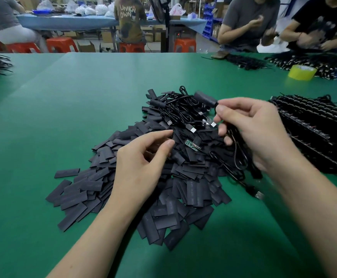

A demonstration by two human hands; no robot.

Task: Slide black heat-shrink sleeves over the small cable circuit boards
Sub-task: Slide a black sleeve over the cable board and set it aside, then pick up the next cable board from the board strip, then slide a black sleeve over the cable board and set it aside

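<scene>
Nearest, the heap of black sleeves (pixel 163 199) spreads over the counter (pixel 83 109) beneath both wrists. Above it hovers the left hand (pixel 141 163), its grip slack, thumb and forefinger apart with nothing between them. Just past those fingertips (pixel 169 143), to their right, the green circuit board (pixel 191 146) lies bare on the heap, its long axis slanting from far-left to near-right. Further right, the right hand (pixel 257 135) has its grip closed round a black cable (pixel 237 157). Beyond lie coiled cables (pixel 185 111).
</scene>
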